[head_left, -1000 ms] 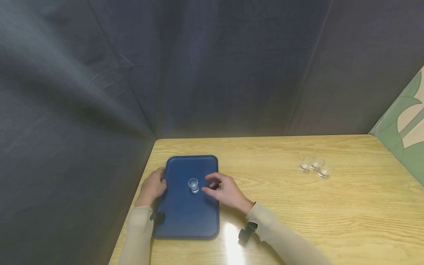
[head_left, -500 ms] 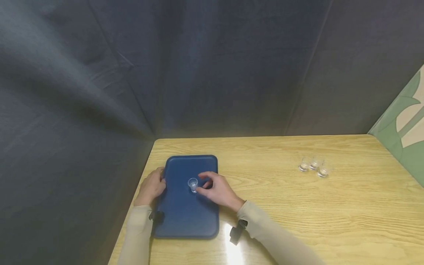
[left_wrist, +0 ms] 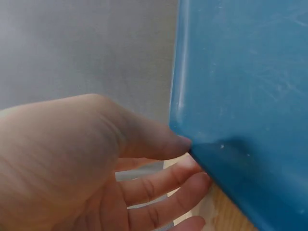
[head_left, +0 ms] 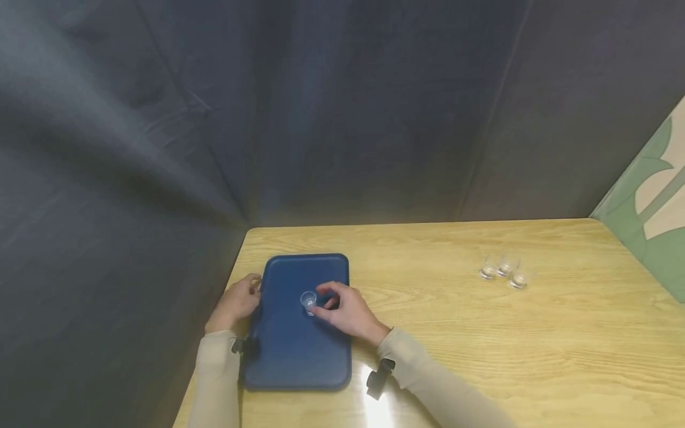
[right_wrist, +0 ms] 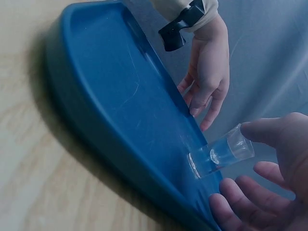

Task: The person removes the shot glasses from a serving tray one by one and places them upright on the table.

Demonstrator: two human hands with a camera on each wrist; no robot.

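Note:
A small clear shot glass [head_left: 308, 300] stands upright on the dark blue tray [head_left: 297, 351]. My right hand [head_left: 348, 310] reaches over the tray from the right. In the right wrist view, its thumb tip lies at the rim of the shot glass [right_wrist: 225, 153], while its other fingers [right_wrist: 260, 195] are spread apart, away from the glass. My left hand [head_left: 235, 302] is beside the tray's left edge. In the left wrist view, its thumb tip meets the tray rim [left_wrist: 180, 91], with the fingers [left_wrist: 159, 187] loosely extended beside and below the edge.
Three more clear shot glasses [head_left: 504, 268] stand close together on the wooden table [head_left: 428, 309], toward the back right. Dark grey fabric [head_left: 374, 119] rises behind the table and along its left side. A green and beige patterned panel [head_left: 658, 202] stands at the right.
My right hand has moved left to the shot glass, its thumb now at the glass. My left hand has shifted slightly left at the tray's edge. The glasses appear to stay in place.

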